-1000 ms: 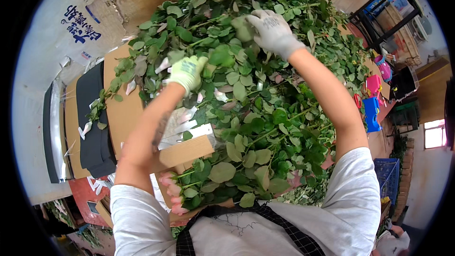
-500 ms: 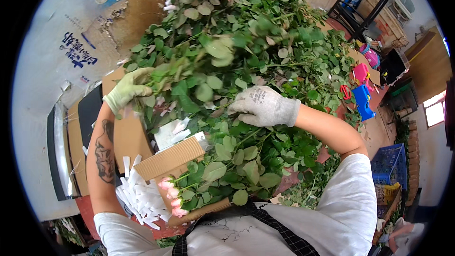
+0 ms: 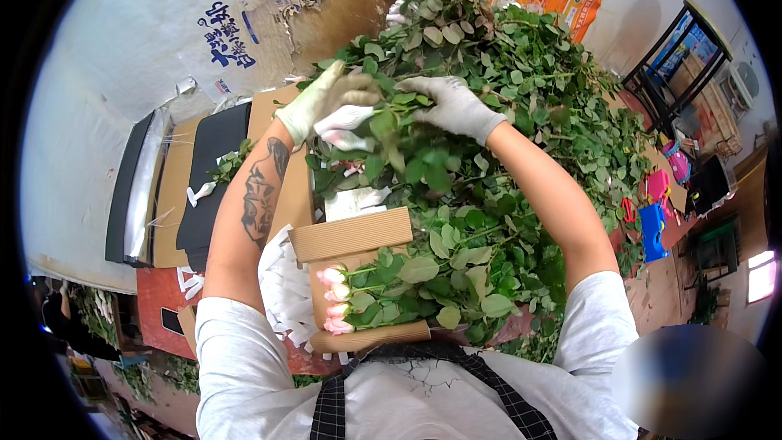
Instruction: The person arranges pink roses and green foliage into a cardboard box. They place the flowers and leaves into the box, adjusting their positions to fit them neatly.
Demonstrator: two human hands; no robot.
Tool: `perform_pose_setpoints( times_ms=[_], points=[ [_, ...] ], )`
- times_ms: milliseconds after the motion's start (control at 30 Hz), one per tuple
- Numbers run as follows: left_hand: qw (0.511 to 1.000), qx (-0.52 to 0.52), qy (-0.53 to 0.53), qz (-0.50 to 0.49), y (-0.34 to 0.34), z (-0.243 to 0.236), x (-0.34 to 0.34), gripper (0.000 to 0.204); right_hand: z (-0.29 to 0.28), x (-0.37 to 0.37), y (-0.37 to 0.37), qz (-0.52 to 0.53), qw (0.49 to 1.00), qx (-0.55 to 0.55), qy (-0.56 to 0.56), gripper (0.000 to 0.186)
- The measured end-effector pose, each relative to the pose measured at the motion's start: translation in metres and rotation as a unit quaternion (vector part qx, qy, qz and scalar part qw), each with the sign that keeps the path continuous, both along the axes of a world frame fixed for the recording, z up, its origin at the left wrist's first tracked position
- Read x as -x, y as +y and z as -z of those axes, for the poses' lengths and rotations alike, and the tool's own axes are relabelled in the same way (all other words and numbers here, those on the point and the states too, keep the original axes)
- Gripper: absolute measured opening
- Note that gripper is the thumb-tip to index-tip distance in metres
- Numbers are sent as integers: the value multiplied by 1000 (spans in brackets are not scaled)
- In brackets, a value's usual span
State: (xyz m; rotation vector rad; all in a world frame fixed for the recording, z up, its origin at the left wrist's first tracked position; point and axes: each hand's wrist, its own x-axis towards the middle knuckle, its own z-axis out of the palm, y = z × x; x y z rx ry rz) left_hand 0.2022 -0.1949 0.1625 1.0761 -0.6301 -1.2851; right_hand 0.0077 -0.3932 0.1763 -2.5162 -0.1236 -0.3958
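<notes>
Both my hands wear pale work gloves. At the near edge of the leafy heap, my right hand (image 3: 458,106) has its thumb and fingers closed about a leafy rose stem (image 3: 407,103). White net-sleeved rose heads (image 3: 346,128) lie to the left of that stem, blurred. Just above them is my left hand (image 3: 322,102), fingers stretched and partly smeared by motion, with no grip visible. Below, pink roses (image 3: 334,297) with leafy stems rest on corrugated cardboard (image 3: 350,234). White net sleeves (image 3: 281,285) are piled beside the cardboard.
A large heap of cut rose stems (image 3: 538,106) covers the table's far and right side. Black and brown card sheets (image 3: 213,171) are at the left, near a phone (image 3: 172,320). A blue plastic tool (image 3: 652,231) and a black stool frame (image 3: 680,65) stand right.
My view has shifted, so the scene sits farther right. My hands have drawn closer together. Net-sleeved rose heads now show between them, and the blurred leafy stems have moved down.
</notes>
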Motion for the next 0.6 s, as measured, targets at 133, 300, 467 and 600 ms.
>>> perform_pose_setpoints(
  times_ms=[133, 300, 467, 600],
  points=[
    [961, -125, -163, 185, 13, 25, -15, 89, -20, 4, -17, 101, 994, -11, -40, 44],
    [841, -97, -465, 258, -46, 44, 56, 101, -54, 19, -61, 238, 947, 98, -194, 36],
    [609, -254, -667, 345, -86, 93, 112, 91, -180, 163, -222, 385, 903, 38, -187, 27],
    [632, -287, -627, 355, -100, 124, 116, 96, -196, 282, -263, 405, 743, -399, -353, 26]
  ],
)
